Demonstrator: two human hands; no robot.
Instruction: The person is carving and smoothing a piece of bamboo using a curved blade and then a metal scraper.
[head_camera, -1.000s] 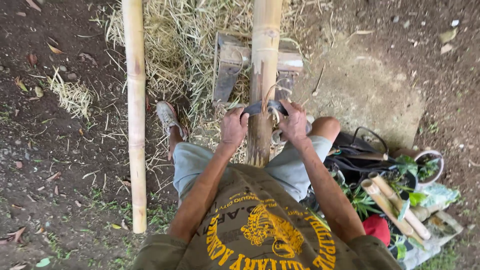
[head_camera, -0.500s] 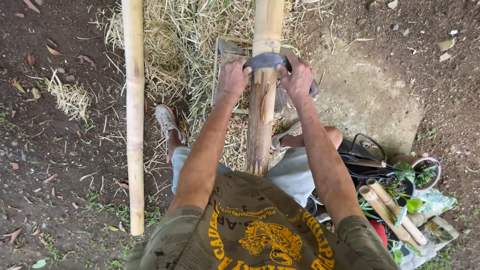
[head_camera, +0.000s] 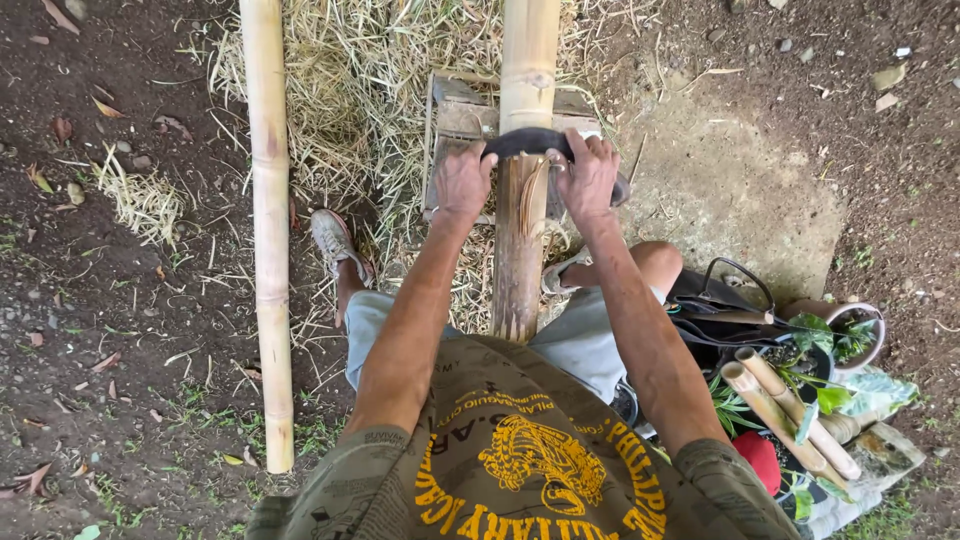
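Left hand (head_camera: 462, 182) and right hand (head_camera: 590, 175) grip opposite ends of the dark curved blade (head_camera: 528, 141), fingers closed around it. The blade lies crosswise on the bamboo pole (head_camera: 522, 230) (long axis running away from the person), both hands equally near.

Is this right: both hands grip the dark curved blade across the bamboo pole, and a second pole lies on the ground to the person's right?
Not quite. The head view shows the left hand and right hand gripping the blade across the pole, but the second pole lies on the ground to the person's left, not the right.
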